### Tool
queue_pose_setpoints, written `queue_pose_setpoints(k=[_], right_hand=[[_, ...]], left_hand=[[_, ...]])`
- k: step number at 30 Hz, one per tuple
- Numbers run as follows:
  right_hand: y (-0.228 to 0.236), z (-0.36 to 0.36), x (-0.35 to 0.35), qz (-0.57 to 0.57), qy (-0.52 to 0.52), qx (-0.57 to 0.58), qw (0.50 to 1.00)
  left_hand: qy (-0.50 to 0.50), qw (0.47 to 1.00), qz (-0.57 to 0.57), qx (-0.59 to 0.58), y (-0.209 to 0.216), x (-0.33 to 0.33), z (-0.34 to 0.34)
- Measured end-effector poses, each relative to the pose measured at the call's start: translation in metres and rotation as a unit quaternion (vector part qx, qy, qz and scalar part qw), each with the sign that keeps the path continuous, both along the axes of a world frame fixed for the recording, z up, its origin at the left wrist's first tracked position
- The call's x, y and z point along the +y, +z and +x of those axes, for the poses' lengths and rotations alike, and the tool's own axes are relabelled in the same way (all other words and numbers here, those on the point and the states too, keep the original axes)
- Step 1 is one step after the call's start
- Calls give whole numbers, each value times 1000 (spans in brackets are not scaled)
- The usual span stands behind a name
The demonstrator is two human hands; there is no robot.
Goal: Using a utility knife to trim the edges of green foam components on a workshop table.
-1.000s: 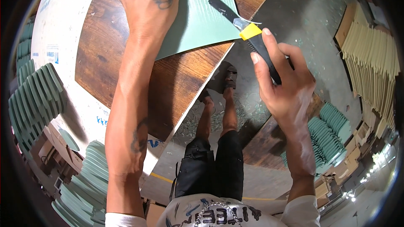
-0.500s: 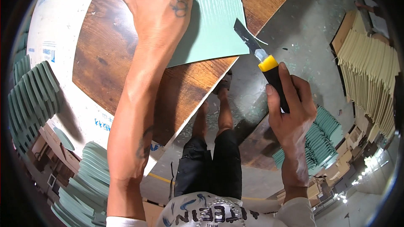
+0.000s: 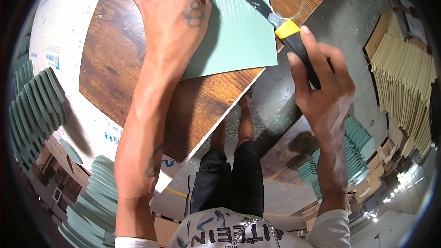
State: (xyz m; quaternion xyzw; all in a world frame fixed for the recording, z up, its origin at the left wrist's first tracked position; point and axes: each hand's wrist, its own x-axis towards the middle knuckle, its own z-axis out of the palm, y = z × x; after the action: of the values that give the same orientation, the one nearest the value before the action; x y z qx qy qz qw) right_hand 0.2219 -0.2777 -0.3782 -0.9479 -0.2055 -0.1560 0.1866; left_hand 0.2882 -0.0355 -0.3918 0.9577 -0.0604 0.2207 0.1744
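Observation:
My left hand (image 3: 173,16) bears down at the left side of a pale green, ribbed sheet (image 3: 234,36) on a brown wood-grain board (image 3: 206,96). Its fingers are curled in, but their tips are hidden or cut off by the top edge. My right hand (image 3: 324,76) is closed around the black handle of a yellow-and-black utility knife (image 3: 288,29). The dark blade is extended and points up and left over the sheet's right part; whether it touches cannot be told. Beside the knife's neck, a thin curved offcut (image 3: 301,11) stands out from the sheet's right edge.
Stacked green pieces (image 3: 36,105) stand at the left, with another stack (image 3: 94,197) below. Cream-coloured sheets (image 3: 404,78) lean in a row at the right. More green stacks (image 3: 356,151) sit beyond my right forearm. Scraps litter the grey floor (image 3: 275,105).
My right hand has moved up and slightly right with the knife, bringing the blade farther over the sheet. The thin offcut now reaches farther out. The left hand has barely shifted.

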Motion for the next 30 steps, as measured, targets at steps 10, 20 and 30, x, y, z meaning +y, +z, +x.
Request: queue_pose_setpoints(k=[10,20,30], right_hand=[[2,66,13,30,31,-5,999],[2,-32,-5,46,-5,82,996],[12,-26,1,1,-37,87,995]], left_hand=[[33,999,-15,38,4,0,4],[-248,966,34,64,15,31,42],[128,989,31,63,-9,21,-14]])
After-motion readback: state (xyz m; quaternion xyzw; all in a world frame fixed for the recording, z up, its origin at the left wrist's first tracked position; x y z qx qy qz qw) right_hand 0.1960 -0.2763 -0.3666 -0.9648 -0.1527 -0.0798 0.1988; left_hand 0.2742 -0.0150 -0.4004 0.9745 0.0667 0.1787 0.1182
